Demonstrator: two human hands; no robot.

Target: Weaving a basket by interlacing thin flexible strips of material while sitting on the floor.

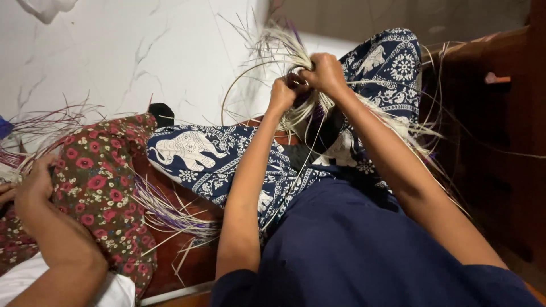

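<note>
your left hand and right hand are both closing tight around the bundle of pale straw strands, fingers curled shut on it just above your raised knee in the blue elephant-print trousers. the hands are touching each other, working the same knot of fibre; you are pinching it so closely that i cannot tell which strand each finger is gripping. loose ends are fanning up behind your knuckles and trailing down over your lap.

the risk, as i'm judging it: thin strands are looping wide to the left, and one could be snagging under your forearm and snapping as you pull. dry fibre bent this sharply may be cracking at the fold. more strands are lying on the wooden floor beside another person's hand and floral trousers, close enough to be getting tangled with yours.
</note>
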